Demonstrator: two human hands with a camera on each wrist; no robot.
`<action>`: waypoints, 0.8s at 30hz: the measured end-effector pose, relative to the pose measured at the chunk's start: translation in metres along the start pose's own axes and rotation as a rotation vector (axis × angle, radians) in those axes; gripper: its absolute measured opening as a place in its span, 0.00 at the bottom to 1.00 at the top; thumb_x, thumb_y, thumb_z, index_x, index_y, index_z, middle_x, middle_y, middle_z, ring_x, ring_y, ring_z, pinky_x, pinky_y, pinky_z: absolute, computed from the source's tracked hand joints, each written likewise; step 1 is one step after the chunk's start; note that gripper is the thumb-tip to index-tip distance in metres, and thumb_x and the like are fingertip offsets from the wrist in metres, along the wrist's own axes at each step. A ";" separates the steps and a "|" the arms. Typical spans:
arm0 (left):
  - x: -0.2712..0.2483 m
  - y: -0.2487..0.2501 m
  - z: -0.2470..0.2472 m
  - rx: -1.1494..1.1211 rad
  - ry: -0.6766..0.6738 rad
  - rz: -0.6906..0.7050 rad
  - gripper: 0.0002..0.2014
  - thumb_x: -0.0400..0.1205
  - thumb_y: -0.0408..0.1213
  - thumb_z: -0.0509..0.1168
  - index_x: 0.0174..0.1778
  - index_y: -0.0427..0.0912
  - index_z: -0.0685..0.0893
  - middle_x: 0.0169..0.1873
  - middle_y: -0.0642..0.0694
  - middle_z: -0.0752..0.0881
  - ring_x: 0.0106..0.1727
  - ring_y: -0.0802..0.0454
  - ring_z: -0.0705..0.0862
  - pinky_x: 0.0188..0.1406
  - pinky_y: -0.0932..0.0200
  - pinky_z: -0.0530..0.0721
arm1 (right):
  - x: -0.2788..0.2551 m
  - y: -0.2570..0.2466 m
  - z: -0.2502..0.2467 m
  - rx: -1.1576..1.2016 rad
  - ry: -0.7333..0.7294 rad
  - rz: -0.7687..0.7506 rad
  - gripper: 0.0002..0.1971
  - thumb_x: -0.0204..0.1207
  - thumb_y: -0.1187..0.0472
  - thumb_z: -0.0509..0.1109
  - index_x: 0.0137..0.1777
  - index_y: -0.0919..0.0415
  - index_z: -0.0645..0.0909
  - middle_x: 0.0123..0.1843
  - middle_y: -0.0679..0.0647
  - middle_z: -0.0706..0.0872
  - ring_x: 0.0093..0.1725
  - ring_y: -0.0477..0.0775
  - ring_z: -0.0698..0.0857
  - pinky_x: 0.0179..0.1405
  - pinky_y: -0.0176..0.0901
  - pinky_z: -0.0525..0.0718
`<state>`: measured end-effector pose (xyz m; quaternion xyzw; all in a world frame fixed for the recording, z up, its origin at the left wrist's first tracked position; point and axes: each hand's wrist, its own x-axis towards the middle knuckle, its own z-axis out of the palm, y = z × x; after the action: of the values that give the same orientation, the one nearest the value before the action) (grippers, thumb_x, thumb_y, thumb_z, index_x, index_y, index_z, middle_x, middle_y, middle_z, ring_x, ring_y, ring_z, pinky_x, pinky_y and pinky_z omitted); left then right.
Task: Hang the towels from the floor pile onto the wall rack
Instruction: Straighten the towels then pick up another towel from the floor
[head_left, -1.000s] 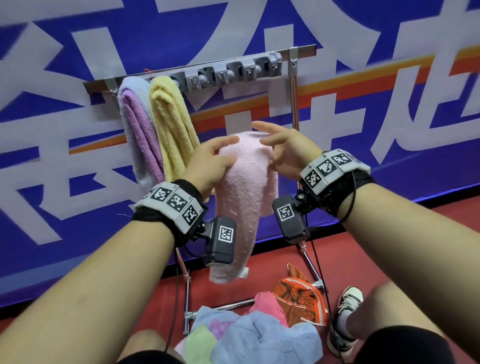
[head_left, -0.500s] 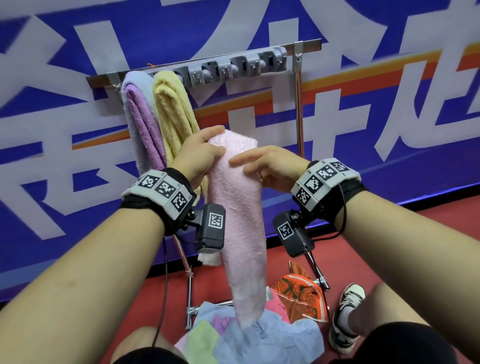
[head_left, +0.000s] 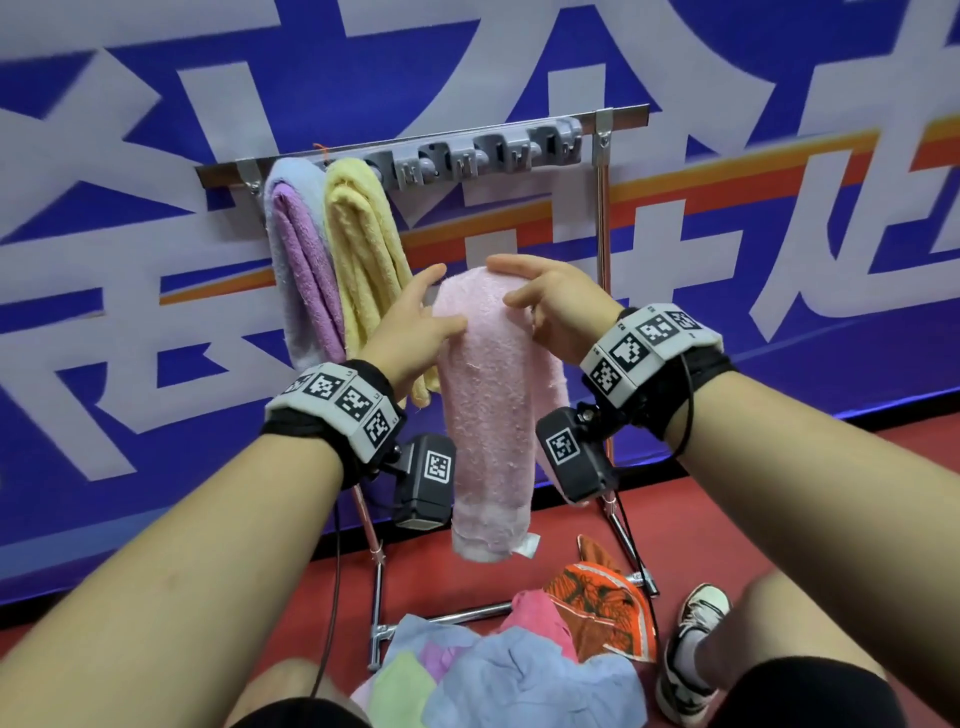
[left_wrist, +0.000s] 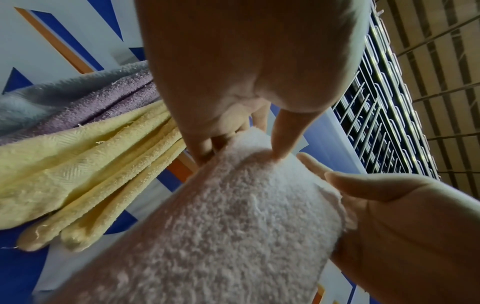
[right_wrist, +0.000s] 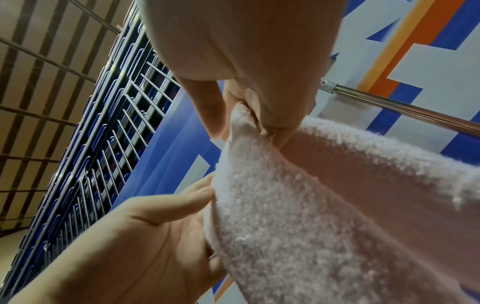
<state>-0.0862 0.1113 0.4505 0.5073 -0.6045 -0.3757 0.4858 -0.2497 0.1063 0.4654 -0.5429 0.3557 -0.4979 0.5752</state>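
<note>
A folded pink towel (head_left: 491, 415) hangs in the air between my hands, below the rack's grey hooks (head_left: 483, 156). My left hand (head_left: 421, 322) pinches its upper left side, thumb in front and fingers behind, as the left wrist view shows (left_wrist: 241, 148). My right hand (head_left: 540, 306) curls over the top fold and pinches the towel's edge (right_wrist: 246, 127). A purple towel (head_left: 301, 270) and a yellow towel (head_left: 363, 260) hang at the rack's left end. The floor pile (head_left: 519, 670) of coloured towels lies below.
The rack's metal uprights (head_left: 602, 291) and base bar (head_left: 457, 616) stand against a blue banner wall (head_left: 779, 234). An orange patterned cloth (head_left: 597, 608) lies by the pile on the red floor. My shoe (head_left: 691, 654) is at the lower right.
The pink towel, which hung long down to the pile half a second ago, now hangs shorter with its tagged end clear of the pile. My right hand has moved up onto the top fold.
</note>
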 end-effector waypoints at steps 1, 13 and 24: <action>0.001 0.003 -0.001 -0.003 -0.006 0.011 0.33 0.77 0.24 0.63 0.78 0.49 0.67 0.69 0.41 0.78 0.64 0.47 0.81 0.61 0.51 0.80 | -0.001 -0.003 -0.001 0.010 0.009 0.002 0.25 0.75 0.79 0.54 0.64 0.57 0.80 0.49 0.55 0.80 0.16 0.34 0.78 0.18 0.26 0.74; 0.027 0.046 0.001 0.006 0.034 0.092 0.22 0.75 0.18 0.62 0.61 0.42 0.82 0.62 0.40 0.82 0.63 0.45 0.81 0.67 0.51 0.79 | -0.004 -0.034 -0.012 0.035 0.069 0.019 0.22 0.78 0.78 0.55 0.69 0.62 0.75 0.25 0.48 0.85 0.16 0.41 0.79 0.18 0.32 0.76; 0.037 0.050 -0.011 -0.145 -0.016 0.027 0.24 0.74 0.14 0.57 0.58 0.43 0.83 0.59 0.42 0.81 0.60 0.43 0.80 0.51 0.55 0.81 | 0.017 -0.021 -0.007 0.176 0.022 0.090 0.04 0.83 0.61 0.62 0.48 0.53 0.69 0.25 0.47 0.81 0.16 0.42 0.78 0.23 0.33 0.80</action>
<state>-0.0885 0.0860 0.5085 0.4593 -0.5865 -0.4160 0.5216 -0.2560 0.0897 0.4871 -0.4683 0.3408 -0.5067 0.6386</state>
